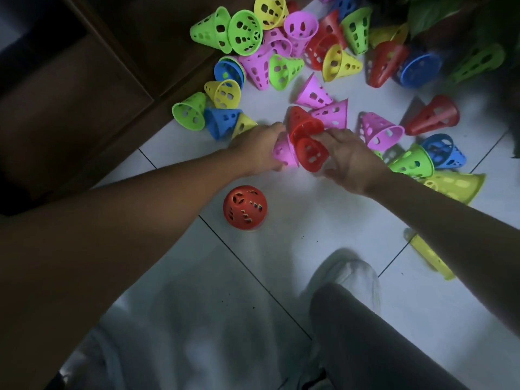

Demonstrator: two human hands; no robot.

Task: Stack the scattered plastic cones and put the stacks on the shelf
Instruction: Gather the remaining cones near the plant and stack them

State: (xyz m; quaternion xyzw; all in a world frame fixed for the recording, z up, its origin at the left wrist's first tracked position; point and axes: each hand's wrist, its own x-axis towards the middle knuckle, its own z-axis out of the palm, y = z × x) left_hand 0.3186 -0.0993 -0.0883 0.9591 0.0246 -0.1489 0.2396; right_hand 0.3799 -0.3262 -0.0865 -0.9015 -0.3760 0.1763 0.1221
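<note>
on the white tiled floor [323, 220], just out from the dark wooden shelf [84, 94], both hands meet over the near edge of the cone scatter. the left hand [257, 149] curls round a pink cone [284, 153] lying on its side, fingers wrapped about its body. the right hand [349, 157] pinches a red cone [311, 153] by its wide rim, with a second red cone [302, 122] lying close behind it; whether that one is also gripped or only rests against the fingers is hard to tell. the two held cones touch rim to side, which looks like lining them up so that one slides into the other to start a stack.

one red cone [245, 207] stands alone, tip up, nearer the person. the rest lie tipped over in green, yellow, blue, pink and red, most of them beyond the hands and beside the shelf, none on it yet.

the picture is dim and the hands blur a little, so finger positions are uncertain. the far cones fade into shadow at the upper right, and a yellow cone [430, 257] at the right is smeared. the shelf's compartments are too dark to see into.
</note>
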